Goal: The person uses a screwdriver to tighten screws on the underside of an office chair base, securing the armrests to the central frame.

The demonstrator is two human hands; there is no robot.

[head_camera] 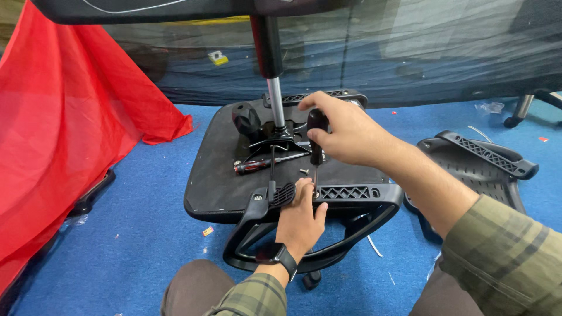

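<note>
Right hand grips upright screwdriver over armrest; left hand clamps that armrest, steadying it against upturned seat.

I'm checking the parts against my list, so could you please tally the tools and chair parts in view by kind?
Screwdrivers: 2, one upright in the right hand, its handle gripped, and a red-handled one lying on the seat base
Armrests: 2, one steadied by the left hand, one lying apart
Seat base: 1
Loose screw: 1
Total: 6

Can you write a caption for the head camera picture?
Right hand turns a screwdriver into a chair armrest steadied by the left hand.
</note>
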